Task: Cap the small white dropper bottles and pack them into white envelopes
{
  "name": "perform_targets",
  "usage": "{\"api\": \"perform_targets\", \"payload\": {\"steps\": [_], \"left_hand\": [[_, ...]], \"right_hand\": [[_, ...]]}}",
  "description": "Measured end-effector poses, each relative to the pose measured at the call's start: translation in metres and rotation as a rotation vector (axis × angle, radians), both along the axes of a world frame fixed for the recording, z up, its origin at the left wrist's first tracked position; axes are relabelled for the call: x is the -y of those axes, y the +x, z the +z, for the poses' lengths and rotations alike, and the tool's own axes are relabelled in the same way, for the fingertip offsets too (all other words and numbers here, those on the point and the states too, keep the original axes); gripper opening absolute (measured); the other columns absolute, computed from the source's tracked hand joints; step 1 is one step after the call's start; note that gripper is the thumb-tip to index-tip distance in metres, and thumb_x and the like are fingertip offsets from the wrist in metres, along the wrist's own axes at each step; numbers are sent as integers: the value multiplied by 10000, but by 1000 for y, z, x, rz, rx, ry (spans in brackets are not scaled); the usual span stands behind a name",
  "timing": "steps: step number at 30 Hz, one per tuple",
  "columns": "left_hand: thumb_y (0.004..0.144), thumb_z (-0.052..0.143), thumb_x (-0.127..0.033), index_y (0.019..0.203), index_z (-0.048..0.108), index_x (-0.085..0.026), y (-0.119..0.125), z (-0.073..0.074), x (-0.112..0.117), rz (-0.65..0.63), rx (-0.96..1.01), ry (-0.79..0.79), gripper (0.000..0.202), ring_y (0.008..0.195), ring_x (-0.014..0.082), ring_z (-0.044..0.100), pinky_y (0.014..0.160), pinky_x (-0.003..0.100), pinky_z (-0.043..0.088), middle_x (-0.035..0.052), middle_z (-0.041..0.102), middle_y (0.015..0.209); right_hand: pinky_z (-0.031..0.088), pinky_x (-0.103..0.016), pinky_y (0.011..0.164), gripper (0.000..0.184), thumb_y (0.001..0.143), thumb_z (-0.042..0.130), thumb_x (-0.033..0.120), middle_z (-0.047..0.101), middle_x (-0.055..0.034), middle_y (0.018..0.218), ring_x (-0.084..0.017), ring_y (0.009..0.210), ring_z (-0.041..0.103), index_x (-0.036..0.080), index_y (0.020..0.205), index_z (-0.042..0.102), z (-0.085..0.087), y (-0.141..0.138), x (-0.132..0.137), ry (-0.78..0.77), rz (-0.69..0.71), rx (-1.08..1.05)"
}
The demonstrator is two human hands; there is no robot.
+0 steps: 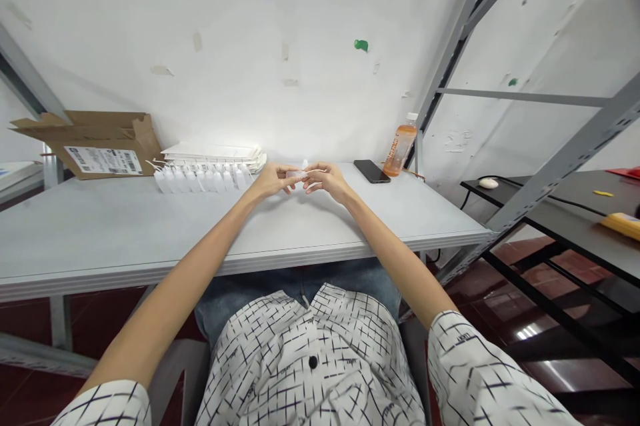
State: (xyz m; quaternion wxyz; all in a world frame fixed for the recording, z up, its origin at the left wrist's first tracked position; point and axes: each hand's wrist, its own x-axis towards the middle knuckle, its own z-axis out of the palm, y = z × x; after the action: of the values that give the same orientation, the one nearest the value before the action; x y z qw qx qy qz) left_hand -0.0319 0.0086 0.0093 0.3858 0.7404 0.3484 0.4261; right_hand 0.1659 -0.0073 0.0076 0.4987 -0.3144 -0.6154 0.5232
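Above the middle of the table, my left hand point(276, 179) and my right hand point(325, 179) meet fingertip to fingertip. Between them they pinch a small, whitish, translucent plastic piece point(297, 175), mostly covered by the fingers, so its exact kind does not show. A small white tip point(305, 164) sticks up just behind the fingers; whether it belongs to the held piece I cannot tell. Left of my left hand, several small white plastic bottles point(200, 181) with thin pointed tops stand upright in rows.
Behind the bottles lies a stack of white sheets or envelopes point(215, 151). An open cardboard box point(107, 149) sits at the back left. To the right are a black phone point(372, 171) and an orange drink bottle point(401, 146). Metal shelf posts point(560, 156) rise beyond the table's right end.
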Motion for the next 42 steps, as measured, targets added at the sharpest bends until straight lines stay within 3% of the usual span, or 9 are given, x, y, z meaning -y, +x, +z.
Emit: {"api": "perform_targets", "payload": {"steps": [6,11,20,27,30,34,42], "left_hand": [[693,775,-567,1026,773,-99,0,0,-1,35,1,17,574,738,183,653,525,263,562,107,721,811],[663,813,-518,1043,767,-111,-1,2,0,24,2,60,558,755,182,648,532,261,563,111,728,870],[604,846,-483,1022,787,-112,-4,1,-2,96,-70,75,562,620,149,615,507,276,536,110,747,894],[586,847,-451,923,808,-135,-3,0,0,50,-16,126,464,755,187,636,462,225,488,119,747,984],[645,816,-458,949,805,-132,-1,3,3,26,-9,100,446,770,191,642,483,228,500,115,743,930],[703,786,-453,974,782,-105,0,5,4,44,3,-16,441,632,142,606,494,242,506,81,699,754],[760,763,-441,739,680,-109,0,4,4,-39,70,-204,343,492,98,527,420,222,431,10,538,597]], "right_hand": [[600,-295,563,224,702,777,256,697,-42,759,-165,644,689,163,845,633,1,-1,0,9,-47,39],[592,-298,547,206,736,752,226,696,-52,772,-167,619,690,151,892,642,-1,-1,-1,-18,-42,37],[604,-273,585,194,730,783,252,733,-97,792,-187,674,726,106,805,679,-1,-1,0,-23,6,74],[605,-270,568,185,687,803,212,731,-78,725,-197,662,730,108,794,695,-4,-2,0,-12,-20,80],[610,-275,588,219,659,822,235,731,-68,731,-185,667,723,109,798,710,-5,-3,-2,22,-24,70],[625,-298,638,265,634,857,274,720,-57,701,-177,659,717,106,781,715,-4,-4,-3,48,-43,43],[637,-333,679,247,654,849,271,715,-53,696,-169,620,711,111,762,694,-4,-6,-1,66,-78,58]]}}
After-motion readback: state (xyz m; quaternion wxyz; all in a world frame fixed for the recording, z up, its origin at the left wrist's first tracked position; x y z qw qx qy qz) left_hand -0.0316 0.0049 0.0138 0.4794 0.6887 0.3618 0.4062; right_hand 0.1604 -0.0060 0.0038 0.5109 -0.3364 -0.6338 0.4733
